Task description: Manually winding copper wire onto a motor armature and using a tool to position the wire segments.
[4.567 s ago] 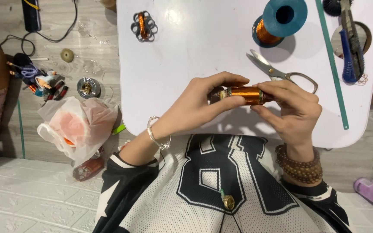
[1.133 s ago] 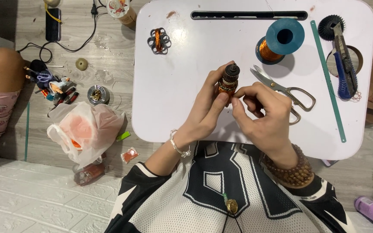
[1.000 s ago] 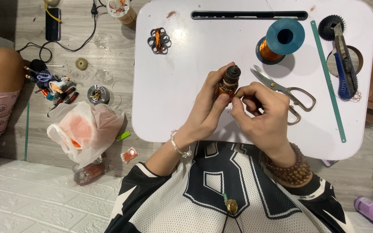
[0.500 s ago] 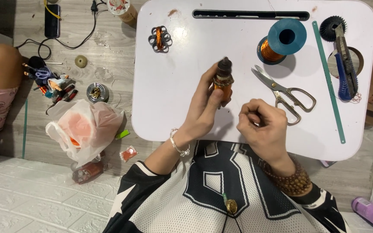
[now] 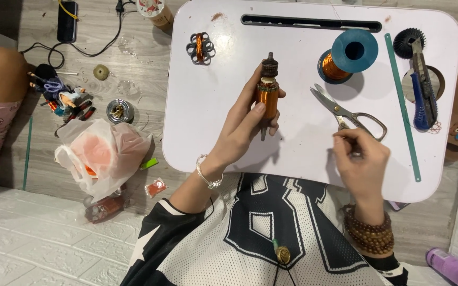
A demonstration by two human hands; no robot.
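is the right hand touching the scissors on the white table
Cannot tell. In the head view the right hand overlaps the scissors at their handle loop, fingertips pinched, but whether it rests on the metal or hovers above it is not plain.

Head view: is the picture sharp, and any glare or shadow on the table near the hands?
Head view: sharp and evenly lit; soft shadows fall on the white table beneath the left hand, right hand and scissors; no strong glare; the table's edges bow slightly from the wide lens.
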